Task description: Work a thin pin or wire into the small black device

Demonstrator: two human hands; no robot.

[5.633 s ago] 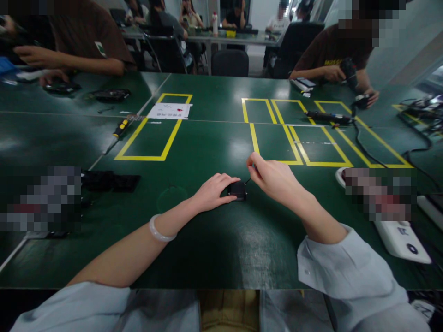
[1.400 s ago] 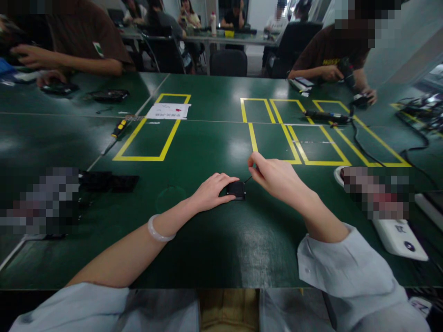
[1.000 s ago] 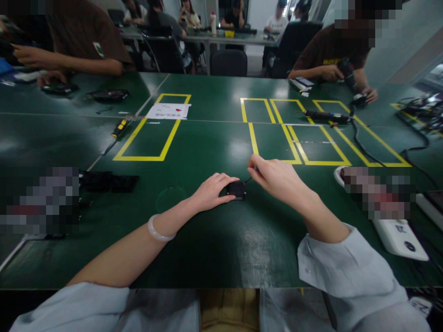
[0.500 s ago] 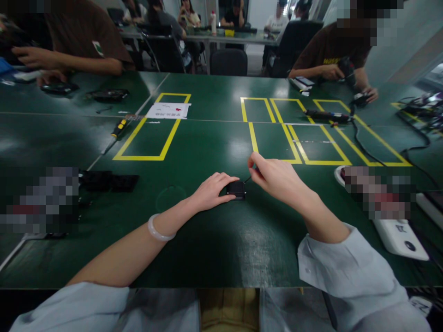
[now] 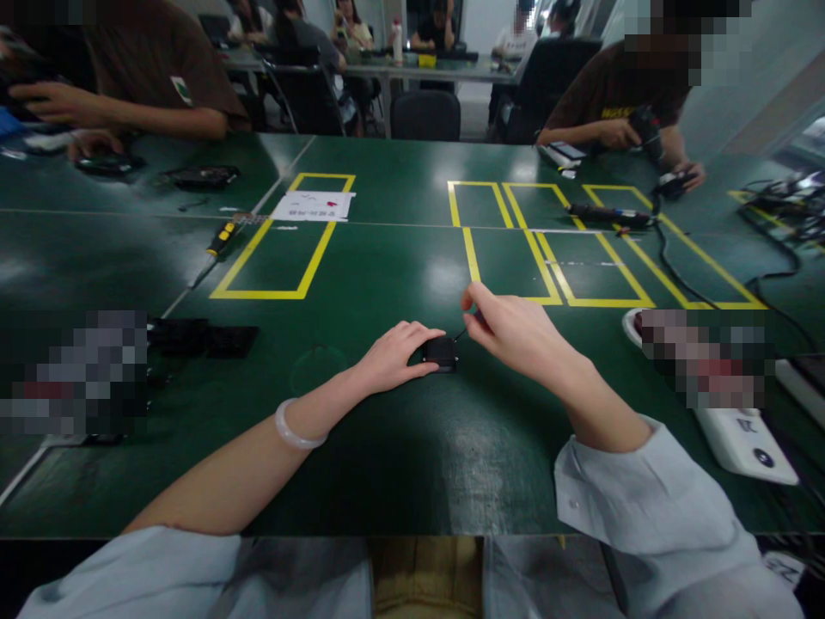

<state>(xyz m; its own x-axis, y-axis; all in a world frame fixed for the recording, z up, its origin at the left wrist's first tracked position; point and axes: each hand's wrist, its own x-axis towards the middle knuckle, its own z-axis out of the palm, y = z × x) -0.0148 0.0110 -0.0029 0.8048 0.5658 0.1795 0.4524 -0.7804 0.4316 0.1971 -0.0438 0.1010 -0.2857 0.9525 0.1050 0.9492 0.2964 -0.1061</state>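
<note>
On the green table in front of me lies a small black square block [image 5: 441, 352], with bright metal bits on its right edge. My left hand [image 5: 405, 354] grips its left side between thumb and fingers. My right hand [image 5: 506, 322] is closed in a pinch on a thin dark screwdriver-like tool [image 5: 460, 334]. The tool's shaft slants down to the block's upper right corner, and its handle is hidden inside the fingers.
Flat black parts [image 5: 206, 336] lie to my left. A yellow-black screwdriver [image 5: 223, 239] rests beyond them. To my right is a white device [image 5: 751, 447], partly blurred out. A dark power screwdriver [image 5: 609, 215] lies beyond taped rectangles. Two co-workers sit opposite; one holds a power tool [image 5: 646, 137].
My two hands and the black block stay almost exactly in place. At the far left, a co-worker's raised hand has shifted slightly left.
</note>
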